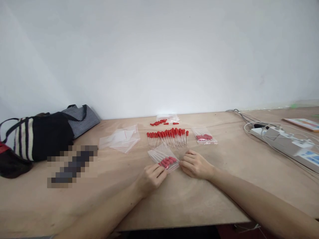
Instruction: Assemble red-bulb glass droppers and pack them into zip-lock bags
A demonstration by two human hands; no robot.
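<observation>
A clear zip bag holding several droppers with red bulbs lies tilted on the table between my hands. My left hand is closed on its lower left corner, and my right hand is closed at its right edge. Just behind the bag, a row of red-topped droppers lies side by side, red ends toward the wall. Another filled bag rests to the right of the row. Loose red bulbs lie farther back, beside a clear bag. Flat clear bags overlap to the left.
Black and striped bags stand on the wooden table at the left, near a pixelated dark object. Power strips with cables and a colourful board lie at the right. A pale wall rises behind.
</observation>
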